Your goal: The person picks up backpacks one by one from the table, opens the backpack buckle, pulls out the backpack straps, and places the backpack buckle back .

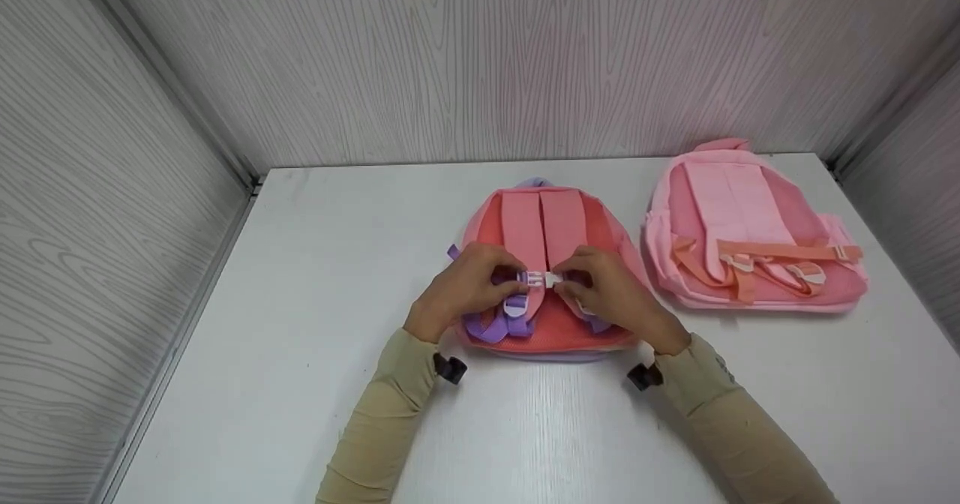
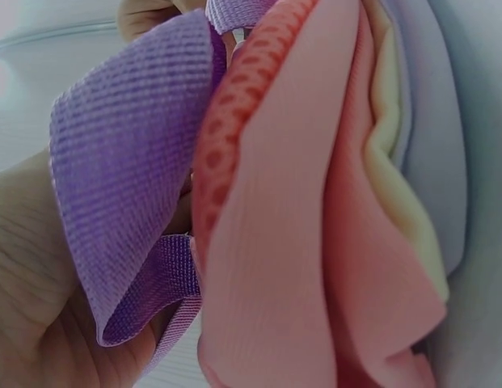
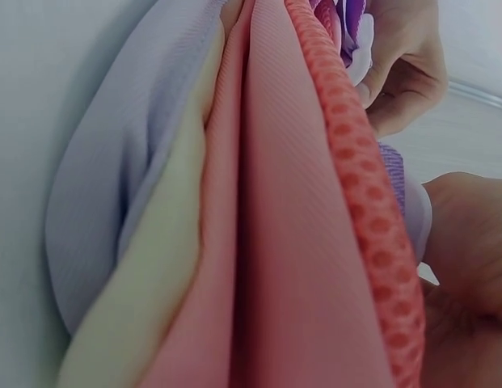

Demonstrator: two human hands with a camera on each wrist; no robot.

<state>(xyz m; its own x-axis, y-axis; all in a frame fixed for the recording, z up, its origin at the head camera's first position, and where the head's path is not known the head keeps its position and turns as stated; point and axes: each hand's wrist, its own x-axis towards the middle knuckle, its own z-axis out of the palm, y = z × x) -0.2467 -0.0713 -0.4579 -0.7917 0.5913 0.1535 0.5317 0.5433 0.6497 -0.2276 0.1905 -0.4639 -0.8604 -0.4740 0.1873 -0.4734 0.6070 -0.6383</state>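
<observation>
A coral backpack [image 1: 562, 331] lies straps-up on the white table, with purple webbing [image 2: 129, 145] trailing from its shoulder straps. Over its middle, my left hand [image 1: 476, 283] pinches the pronged half of a white side-release buckle [image 1: 534, 280]. From the other side my right hand [image 1: 609, 288] pinches the white socket half [image 1: 552, 280] between thumb and fingers. The two halves face each other, close together in line. In the left wrist view a loop of purple webbing covers part of the left hand. The bag's mesh edge hides some fingers in the right wrist view.
To the right lies a second, light pink backpack [image 1: 742, 196] with orange straps [image 1: 795, 251] across it. The white table [image 1: 315, 264] meets a wood-grain back panel [image 1: 450, 69], and similar panels rise at both sides.
</observation>
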